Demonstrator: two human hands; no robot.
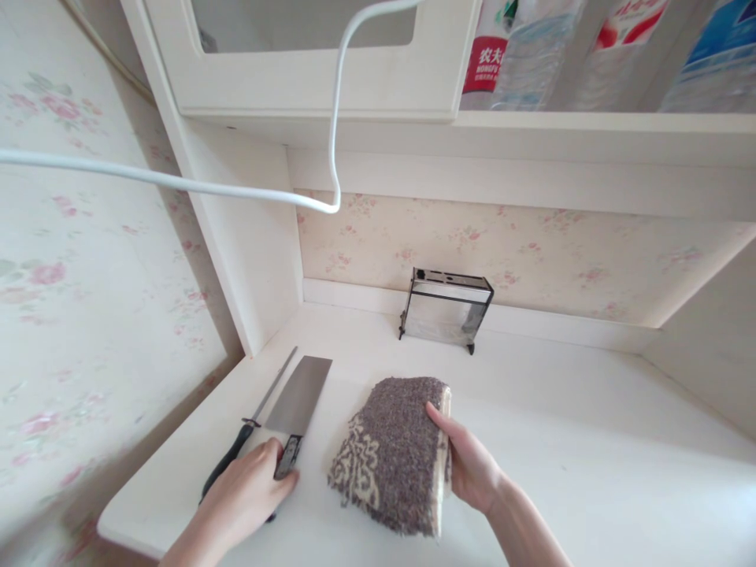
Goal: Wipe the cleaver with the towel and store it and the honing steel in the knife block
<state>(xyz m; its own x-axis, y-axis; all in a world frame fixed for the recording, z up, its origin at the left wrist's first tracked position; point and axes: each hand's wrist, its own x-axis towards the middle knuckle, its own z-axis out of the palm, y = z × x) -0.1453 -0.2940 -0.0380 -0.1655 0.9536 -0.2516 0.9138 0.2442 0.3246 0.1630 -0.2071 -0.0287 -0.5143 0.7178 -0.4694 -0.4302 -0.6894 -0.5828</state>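
Note:
A cleaver (300,394) with a broad steel blade and black handle lies at the left of the white tabletop. My left hand (251,480) is closed around its handle, with the blade pointing away from me. Just left of it rests a sharpening steel (275,384) with a black handle, partly hidden under my left hand and forearm. My right hand (472,465) grips the right edge of a folded grey-brown towel (407,441) with a cream pattern, thumb on top and fingers behind it.
Toward the back of the white table (567,433) stands a clear-sided knife block (446,307) with a slotted top. Above is a cabinet shelf (591,122) with several plastic bottles (537,55). A white cable (236,189) hangs across the upper view. Floral wallpaper (59,276) covers the left wall.

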